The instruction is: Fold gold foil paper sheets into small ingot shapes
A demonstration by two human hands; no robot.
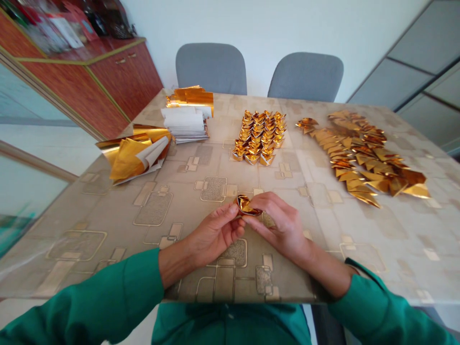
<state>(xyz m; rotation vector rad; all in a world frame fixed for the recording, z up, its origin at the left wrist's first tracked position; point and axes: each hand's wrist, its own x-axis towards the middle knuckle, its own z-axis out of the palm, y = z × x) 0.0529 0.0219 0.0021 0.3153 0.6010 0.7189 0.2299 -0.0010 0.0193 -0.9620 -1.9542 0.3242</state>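
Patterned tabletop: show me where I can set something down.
Bare tabletop lies between the loose gold sheets and the left hand, and between the right hand and the overlapping gold pieces. Crowded: around the white-faced stack at far left, and at the packed gold rows beyond the hands.

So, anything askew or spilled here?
Slightly askew: the loose, curled gold foil sheets on the left lie splayed at mixed angles, unlike the squarer stack of white rectangular sheets beside them. No spill visible.
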